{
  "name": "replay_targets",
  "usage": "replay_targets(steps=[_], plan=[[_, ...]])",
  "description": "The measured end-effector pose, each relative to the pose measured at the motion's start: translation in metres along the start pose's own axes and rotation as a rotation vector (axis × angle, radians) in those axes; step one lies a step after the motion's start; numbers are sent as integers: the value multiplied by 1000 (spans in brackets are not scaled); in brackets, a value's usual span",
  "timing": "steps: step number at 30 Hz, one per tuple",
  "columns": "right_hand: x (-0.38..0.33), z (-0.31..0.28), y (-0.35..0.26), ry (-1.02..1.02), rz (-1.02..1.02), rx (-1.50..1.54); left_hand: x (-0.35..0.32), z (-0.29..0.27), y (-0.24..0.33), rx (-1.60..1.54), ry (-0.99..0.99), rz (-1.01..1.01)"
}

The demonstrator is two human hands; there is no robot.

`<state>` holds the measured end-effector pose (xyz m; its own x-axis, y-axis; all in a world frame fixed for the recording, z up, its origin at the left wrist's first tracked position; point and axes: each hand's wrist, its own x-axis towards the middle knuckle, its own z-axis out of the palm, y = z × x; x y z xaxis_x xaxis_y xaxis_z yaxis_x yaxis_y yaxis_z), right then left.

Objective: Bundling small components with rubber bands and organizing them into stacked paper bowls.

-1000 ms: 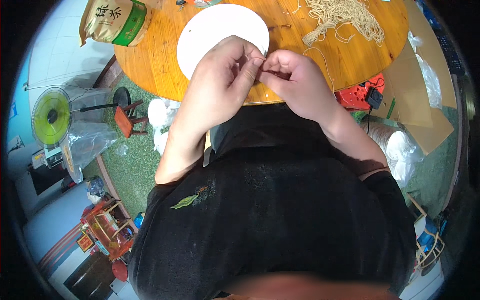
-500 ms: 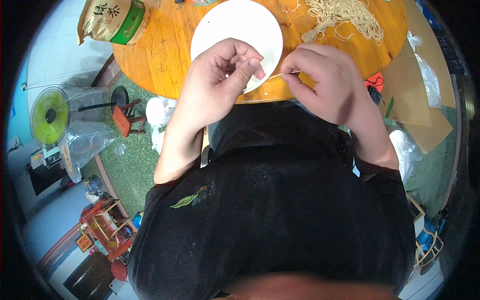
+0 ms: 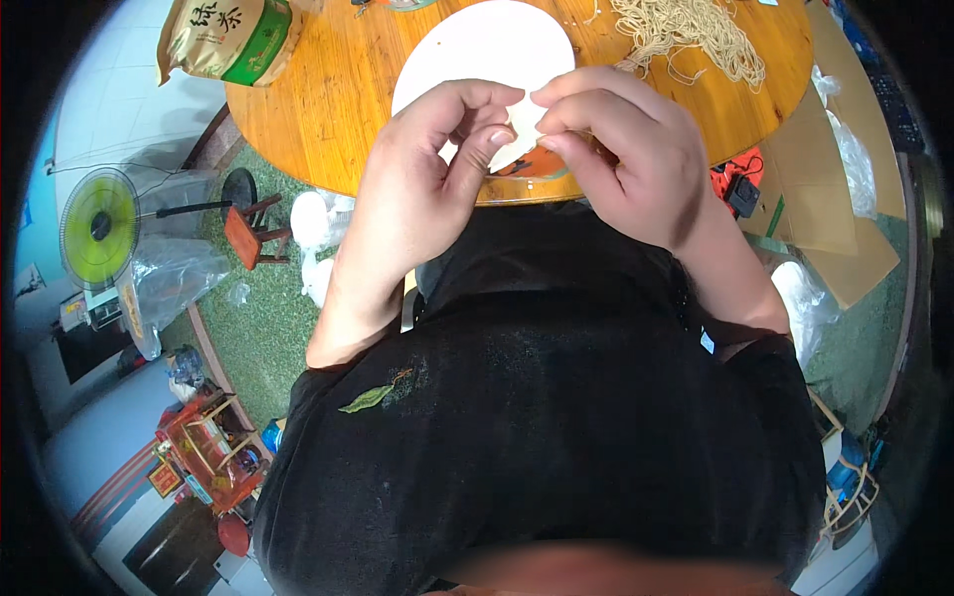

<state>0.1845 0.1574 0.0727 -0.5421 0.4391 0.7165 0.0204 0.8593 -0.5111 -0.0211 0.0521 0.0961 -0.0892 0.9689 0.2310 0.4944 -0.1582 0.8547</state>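
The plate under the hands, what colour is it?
White. The plate shows in the head view.

Plate (image 3: 467, 45) sat on table (image 3: 308, 109), noodle pile (image 3: 686, 35) to its right, bag (image 3: 224, 40) far left; both hands over plate's near edge.

Small pale piece (image 3: 521, 127) pinched between fingertips above white plate (image 3: 467, 50).

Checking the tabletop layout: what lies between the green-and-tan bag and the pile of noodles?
In the head view, the white plate sits between the bag and the noodles.
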Motion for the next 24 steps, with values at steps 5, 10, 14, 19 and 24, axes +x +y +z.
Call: replay_targets(steps=[5, 10, 14, 19, 24], plan=[[1, -12, -6, -366, 268, 15, -1, -1, 1, -13, -4, 33], [13, -28, 3, -487, 214, -41, -4, -2, 2, 25, -97, 2], [22, -26, 10, -536, 216, -91, -4, -4, 1, 88, -116, 16], [21, -16, 4, -494, 236, -44, 2, -3, 19, 154, -175, 74], [17, -13, 8, -352, 177, -3, 0, -1, 15, 144, -157, 58]])
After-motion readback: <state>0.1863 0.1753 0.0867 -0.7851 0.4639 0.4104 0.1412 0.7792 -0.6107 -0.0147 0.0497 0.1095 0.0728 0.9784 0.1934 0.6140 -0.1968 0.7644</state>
